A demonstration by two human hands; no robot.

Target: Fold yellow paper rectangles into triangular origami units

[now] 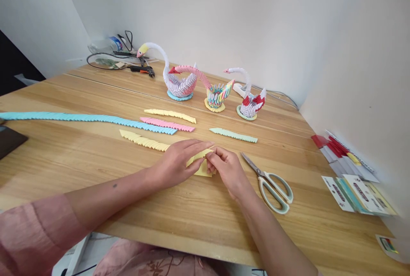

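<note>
From the head view I see my left hand (175,164) and right hand (228,170) meeting at the near middle of the table (96,165), fingers pinched on a yellow paper (201,162). Scissors (270,182) lie just right; paper swans (214,90) stand far behind.

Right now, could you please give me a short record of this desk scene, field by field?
Left hand: pinching a small yellow paper piece
Right hand: gripping the same paper from the other side
Surface: light wooden table
Beside right hand: pale green-handled metal scissors
Beyond hands: long blue folded-paper strip, shorter yellow, pink and green strips
Far edge: three folded-paper swans
Right edge: coloured paper packs
</note>
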